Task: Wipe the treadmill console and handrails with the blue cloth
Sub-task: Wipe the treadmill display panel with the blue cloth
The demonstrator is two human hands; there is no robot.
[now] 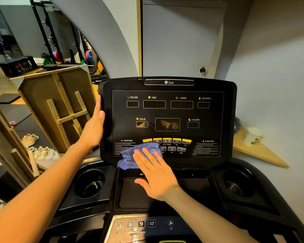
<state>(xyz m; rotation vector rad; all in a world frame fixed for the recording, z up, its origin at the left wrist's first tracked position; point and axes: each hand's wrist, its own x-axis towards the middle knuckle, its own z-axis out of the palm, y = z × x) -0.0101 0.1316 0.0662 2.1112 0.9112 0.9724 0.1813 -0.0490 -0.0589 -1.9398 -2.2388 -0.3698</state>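
— Where is the blue cloth (139, 156)?

— It lies bunched against the lower left part of the console (168, 120), over the left caution text and just under the row of yellow buttons (167, 140). Its lower edge hangs past the bottom of the panel.

— And the right hand (154, 174)?

— It lies flat on the cloth with straight, slightly spread fingers, pressing it against the panel — nothing is curled round it. The thumb points left, above the dark tray (135, 195) below the console.

— What about the left hand (95, 127)?

— It holds the console's left edge: the thumb lies on the front rim, and the other fingers reach behind the edge, out of sight.

— Anything else on the machine?

— A cup holder (89, 185) sits on each side of the tray, the right one (239, 185) well apart from the hands. Nearer the person is a strip of numbered keys (140, 223) marked 6, 9 and 12, with a fan key beside them. The screens on the console are dark.

— And around it?

— A white cup (253, 135) stands on a wooden shelf (260, 151) to the right; pale shoes (40, 151) lie on the floor to the left, beside a wooden frame (60, 102).
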